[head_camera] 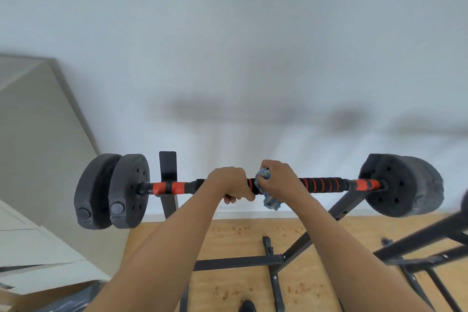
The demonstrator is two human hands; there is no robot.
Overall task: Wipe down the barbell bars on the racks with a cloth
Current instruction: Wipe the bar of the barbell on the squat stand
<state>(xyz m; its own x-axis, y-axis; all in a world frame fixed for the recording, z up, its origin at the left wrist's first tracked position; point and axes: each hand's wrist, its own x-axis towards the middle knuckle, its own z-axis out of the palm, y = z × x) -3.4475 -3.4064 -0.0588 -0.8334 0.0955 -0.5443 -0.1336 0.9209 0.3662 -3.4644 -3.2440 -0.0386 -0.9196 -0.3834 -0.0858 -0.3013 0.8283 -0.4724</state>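
A white wall (228,33) stands close behind, with a wooden floor (235,291) below and beige panels (38,147) to the left. A black rack (238,262) spreads its struts over the floor, and its upright (167,164) rises behind the bar (321,184) near the left end. Both forearms cross in front of the rack and hide the middle of the bar.

There is one bar, one cloth (269,200) and two hands. Two black plates (129,190) sit on the left end. The plates on the right end (402,185) are too blurred to count.

The bar lies level across the view, its long axis running left to right, parallel to the wall, with orange and black banded grips. The left hand (228,182) is curled round the bar at mid-length. Just beside it, the right hand (279,178) clutches the blue and white cloth against the bar, and a corner of the cloth hangs below.
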